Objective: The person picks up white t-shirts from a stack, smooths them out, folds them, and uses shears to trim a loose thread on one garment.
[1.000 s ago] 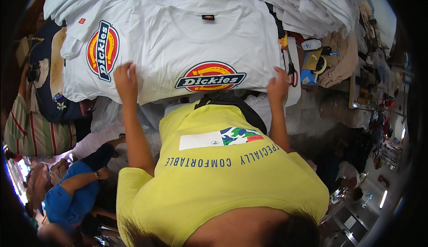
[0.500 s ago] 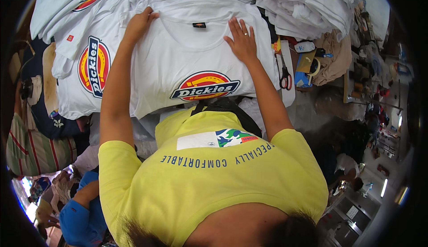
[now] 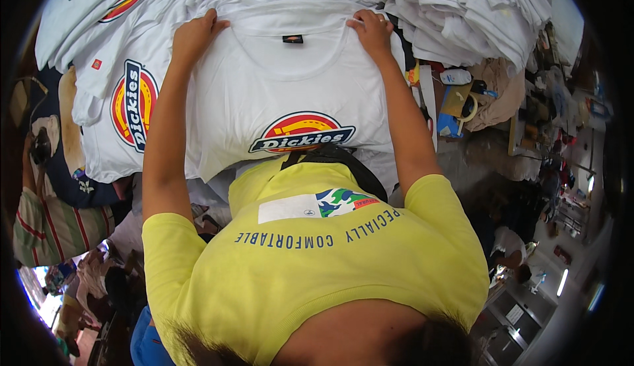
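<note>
Left hand (image 3: pixel 196 38) and right hand (image 3: pixel 373 36) at the shoulders of one white shirt (image 3: pixel 284 92).
The shirt lies spread, its near edge and single round badge (image 3: pixel 304 132) by the wearer's waist; a second shirt (image 3: pixel 99 132) lies beside it on the left. To the right sit one tape roll (image 3: pixel 470 107) and, beyond it, one white bottle (image 3: pixel 456 76), contents hidden. Both hands have bent fingers; whether they pinch cloth, I cannot tell. Past them, white piles (image 3: pixel 489 19) leave little open room.
</note>
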{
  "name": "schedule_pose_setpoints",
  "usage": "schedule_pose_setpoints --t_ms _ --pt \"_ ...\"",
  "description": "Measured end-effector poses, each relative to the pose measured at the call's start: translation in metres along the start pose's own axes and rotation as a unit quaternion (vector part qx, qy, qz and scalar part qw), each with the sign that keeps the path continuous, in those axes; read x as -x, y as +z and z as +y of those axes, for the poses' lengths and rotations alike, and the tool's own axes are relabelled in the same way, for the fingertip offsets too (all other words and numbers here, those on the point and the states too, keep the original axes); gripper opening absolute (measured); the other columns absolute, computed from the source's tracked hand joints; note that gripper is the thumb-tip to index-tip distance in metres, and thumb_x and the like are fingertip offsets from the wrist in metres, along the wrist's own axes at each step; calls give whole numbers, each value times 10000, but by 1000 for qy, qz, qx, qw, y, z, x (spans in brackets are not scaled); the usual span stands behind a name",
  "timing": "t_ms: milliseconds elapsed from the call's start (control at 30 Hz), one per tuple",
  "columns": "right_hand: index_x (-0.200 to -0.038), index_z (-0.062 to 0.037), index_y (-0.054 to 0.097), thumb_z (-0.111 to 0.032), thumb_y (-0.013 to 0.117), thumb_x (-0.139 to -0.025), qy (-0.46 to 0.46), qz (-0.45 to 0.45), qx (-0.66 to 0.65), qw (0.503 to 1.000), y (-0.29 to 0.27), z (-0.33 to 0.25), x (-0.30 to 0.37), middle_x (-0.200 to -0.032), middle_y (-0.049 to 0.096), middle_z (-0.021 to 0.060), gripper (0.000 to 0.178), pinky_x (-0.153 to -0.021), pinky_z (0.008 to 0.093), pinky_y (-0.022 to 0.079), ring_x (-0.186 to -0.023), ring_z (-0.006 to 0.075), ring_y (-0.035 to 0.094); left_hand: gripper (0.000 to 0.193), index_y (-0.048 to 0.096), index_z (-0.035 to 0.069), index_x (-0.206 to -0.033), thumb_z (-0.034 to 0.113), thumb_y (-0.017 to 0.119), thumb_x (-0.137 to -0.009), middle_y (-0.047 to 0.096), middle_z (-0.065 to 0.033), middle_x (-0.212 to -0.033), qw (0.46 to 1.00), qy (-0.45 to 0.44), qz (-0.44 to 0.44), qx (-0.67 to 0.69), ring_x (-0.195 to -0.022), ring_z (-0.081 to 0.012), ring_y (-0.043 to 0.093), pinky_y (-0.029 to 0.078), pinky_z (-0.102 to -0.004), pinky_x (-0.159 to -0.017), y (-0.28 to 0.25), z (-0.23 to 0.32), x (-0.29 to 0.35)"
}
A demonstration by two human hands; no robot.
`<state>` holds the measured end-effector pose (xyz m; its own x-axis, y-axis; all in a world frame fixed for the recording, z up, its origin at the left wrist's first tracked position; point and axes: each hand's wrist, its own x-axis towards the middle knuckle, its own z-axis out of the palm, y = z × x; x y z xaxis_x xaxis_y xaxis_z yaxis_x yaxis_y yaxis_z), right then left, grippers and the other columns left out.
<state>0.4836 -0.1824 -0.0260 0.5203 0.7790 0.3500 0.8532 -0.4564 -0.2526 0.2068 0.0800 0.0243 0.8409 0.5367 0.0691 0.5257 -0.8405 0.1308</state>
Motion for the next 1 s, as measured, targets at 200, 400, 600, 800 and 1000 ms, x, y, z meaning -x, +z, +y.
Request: schedule_pose_setpoints --t_ms 200,400,600,800,1000 --pt "-891 -131 578 -348 593 -773 -13 -4 16 1000 12 1 -18 -822 624 15 248 -795 418 307 -813 238 555 365 493 77 -837 441 507 -818 605 -113 -694 998 -8 66 -4 -646 -298 590 435 -400 -531 31 -8 -5" --pt "-1161 -102 480 -206 613 -768 -102 45 13 994 -31 -55 32 -1207 495 52 428 -924 462 289 -1124 232 444 139 525 75 -871 171 564 -778 561 -91 -850 975 9 223 10 -813 -260 536 418 -373 -698 9 44 46" --pt "-1343 -148 310 -428 454 -843 -153 -196 46 967 -29 -81 122 -1396 296 11 591 -1023 480 199 -1273 224 287 506 387 24 -1257 307 485 -849 346 -131 -1340 995 54 6 79 -1261 -262 299 205 -462 -1028 42 103 144" --pt "-1358 -175 284 -432 400 -871 -72 -57 139 986 -14 -32 57 -1396 297 -13 562 -1016 497 199 -1276 223 284 608 278 95 -1350 452 388 -871 248 -36 -1417 997 11 60 -57 -1315 -216 196 111 -494 -1045 45 53 76" --pt "-1369 -222 246 -492 304 -892 -45 -10 107 993 21 -5 12 -1410 264 -39 551 -1011 529 182 -1278 232 287 512 323 202 -1340 464 309 -900 278 49 -1403 986 10 139 -89 -1319 -166 187 81 -518 -1041 60 17 29"
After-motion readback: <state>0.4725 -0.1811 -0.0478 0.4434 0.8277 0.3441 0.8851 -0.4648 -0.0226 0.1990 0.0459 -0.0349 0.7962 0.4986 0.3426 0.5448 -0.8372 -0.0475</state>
